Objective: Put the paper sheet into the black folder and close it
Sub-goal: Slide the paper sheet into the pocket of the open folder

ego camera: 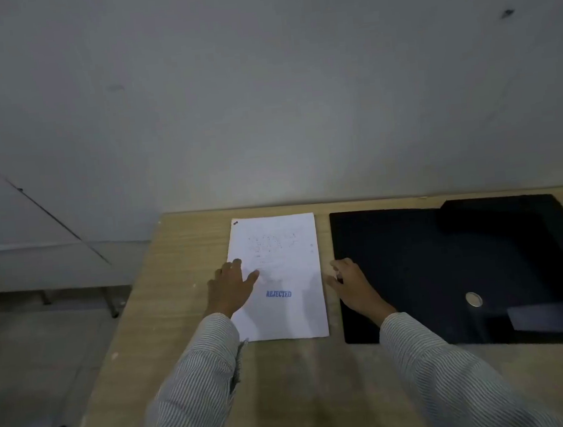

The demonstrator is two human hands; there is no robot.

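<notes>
A white paper sheet (289, 312) with a blue "REJECTED" stamp lies flat on the wooden table (177, 292), left of the black folder (415, 259). The folder lies open and flat, with a round metal snap (473, 299) and flaps at its far and near right corners. My left hand (228, 287) rests on the sheet's left edge, fingers spread, thumb on the paper. My right hand (352, 284) lies at the folder's left edge, just right of the sheet, fingers apart and holding nothing.
The table's far edge meets a grey wall (263, 111). Its left edge drops to a tiled floor (29, 358), where metal legs of other furniture (110, 305) stand. Bare tabletop lies in front of the sheet and folder.
</notes>
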